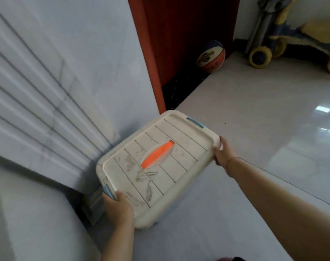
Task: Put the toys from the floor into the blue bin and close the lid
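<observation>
A cream ribbed lid [160,178] with an orange handle [157,157] in its middle and light-blue clasps covers the bin beside the white wall. The lid hides the bin's body almost entirely. My left hand [118,207] grips the lid's near-left corner next to a blue clasp [108,191]. My right hand [221,152] grips the lid's right corner, fingers curled under the rim. A small striped ball [211,56] lies on the floor far back by the red door.
A white panelled wall [56,81] runs along the left, with a red door [179,44] behind the bin. A yellow-wheeled ride-on toy [292,34] stands at the far right. Glossy tiled floor [264,119] stretches to the right.
</observation>
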